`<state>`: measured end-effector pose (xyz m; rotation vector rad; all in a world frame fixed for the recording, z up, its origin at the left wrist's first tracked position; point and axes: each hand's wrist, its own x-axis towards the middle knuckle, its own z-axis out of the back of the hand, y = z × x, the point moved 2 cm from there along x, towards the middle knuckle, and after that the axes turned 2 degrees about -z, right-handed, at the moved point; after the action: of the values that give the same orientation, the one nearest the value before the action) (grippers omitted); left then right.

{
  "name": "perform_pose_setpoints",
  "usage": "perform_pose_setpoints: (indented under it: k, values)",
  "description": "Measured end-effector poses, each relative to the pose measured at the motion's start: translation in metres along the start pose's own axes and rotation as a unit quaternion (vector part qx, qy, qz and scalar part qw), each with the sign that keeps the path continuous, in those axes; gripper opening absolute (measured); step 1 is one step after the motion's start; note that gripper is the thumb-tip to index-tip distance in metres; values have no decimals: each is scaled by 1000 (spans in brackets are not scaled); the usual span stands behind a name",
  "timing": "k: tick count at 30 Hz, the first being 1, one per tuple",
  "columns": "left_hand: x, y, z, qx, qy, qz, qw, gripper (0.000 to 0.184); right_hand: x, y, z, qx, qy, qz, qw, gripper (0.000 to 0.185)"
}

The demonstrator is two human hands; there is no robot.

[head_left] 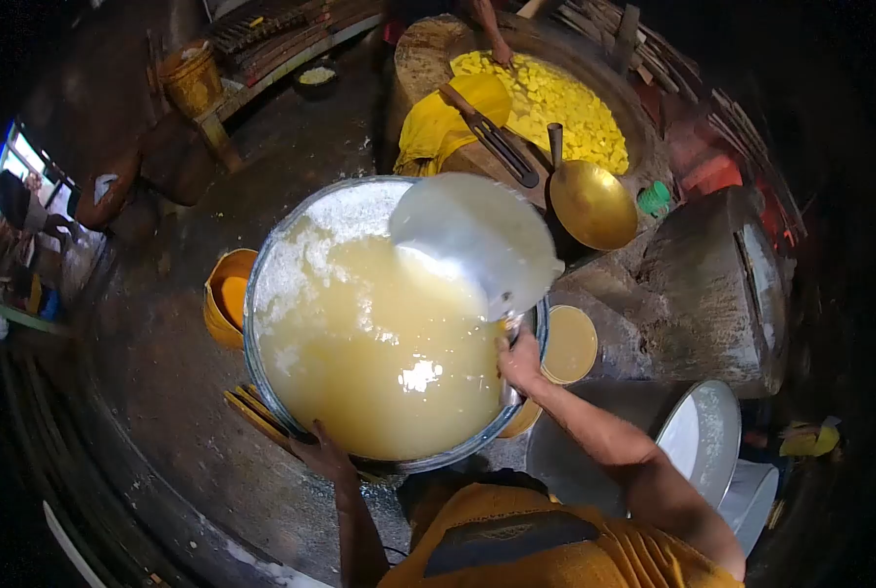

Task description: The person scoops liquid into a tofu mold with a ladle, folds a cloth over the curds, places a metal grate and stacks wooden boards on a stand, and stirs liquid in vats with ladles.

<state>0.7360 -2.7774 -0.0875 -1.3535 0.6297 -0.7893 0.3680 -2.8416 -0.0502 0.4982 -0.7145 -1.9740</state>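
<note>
A large round vat [281, 377] full of cloudy, pale yellow liquid stands in front of me, with white foam along its far and left parts. My right hand [519, 363] is closed around the handle of a big round metal scoop [477, 230], blurred by motion. The scoop is tilted over the vat's far right side, and its inside looks wet and shiny. At the vat's near left rim, my left hand [325, 456] grips the edge, its fingers partly hidden.
Beyond the vat, a basin [428, 44] holds yellow chunks [575, 108], with another person's hand [501, 54] at it. A brass-coloured ladle [595, 206] and a slotted paddle [501, 147] lie nearby. An orange bucket [227, 299] stands left; metal pans [702, 431] sit right.
</note>
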Motion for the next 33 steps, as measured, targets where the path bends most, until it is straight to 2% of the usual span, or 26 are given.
perform_pose_setpoints:
  k: [1, 3, 5, 8, 9, 10, 11, 15, 17, 20, 21, 25, 27, 28, 29, 30, 31, 32, 33]
  values:
    - [3, -16, -3, 21, 2, 9, 1000, 47, -8, 6, -12, 55, 78, -68, 993, 22]
    - [3, 57, 22, 63, 28, 108, 992, 50, -22, 22, -23, 134, 233, -189, 944, 19]
    - [2, 76, 30, 96, 38, 98, 990, 52, -36, 43, -21, 177, 384, -287, 860, 14]
    - [-6, 22, 12, 102, 32, -27, 994, 54, -56, 50, -26, 198, 487, -383, 759, 8]
    - [-6, 2, 7, 86, 32, -31, 995, 54, -61, 51, -27, 234, 514, -409, 717, 7]
    - [-5, -8, 6, 71, 33, -36, 996, 54, -63, 50, -25, 234, 532, -407, 705, 8]
    - [-6, 0, 10, 138, 45, -83, 986, 52, -66, 51, -21, 235, 548, -405, 693, 9]
    - [0, 10, 17, 78, 36, 53, 995, 53, -77, 59, -3, 277, 594, -373, 656, 9]
    - [0, 3, 11, 28, 16, 91, 995, 54, -85, 66, 16, 307, 590, -378, 644, 8]
    - [3, -4, 6, 218, -75, 128, 965, 54, -103, 60, 46, 342, 574, -375, 642, 7]
    - [2, -1, 5, 174, -93, 126, 972, 54, -108, 57, 61, 354, 568, -360, 650, 7]
    - [-6, 10, 13, 176, -105, 158, 966, 52, -134, 10, 117, 414, 534, -329, 659, 6]
    - [-28, -14, 6, 163, -115, 163, 966, 50, -155, -9, 160, 468, 463, -331, 676, 4]
    - [-29, -4, 11, 190, -91, 171, 963, 50, -168, -29, 175, 475, 441, -319, 691, 4]
    - [-43, -15, 5, 180, -118, 152, 965, 50, -180, -53, 189, 482, 417, -308, 706, 4]
    - [-51, -24, 3, 219, -80, 147, 961, 52, -194, -74, 205, 488, 393, -298, 720, 4]
    - [-62, -30, -3, 185, -70, 178, 964, 52, -208, -81, 233, 537, 359, -356, 675, 4]
    - [-64, -12, -5, 175, -99, 157, 967, 53, -220, -103, 251, 506, 321, -368, 711, 4]
    - [-63, 1, -7, 227, -74, 167, 957, 55, -229, -129, 264, 472, 285, -381, 742, 5]
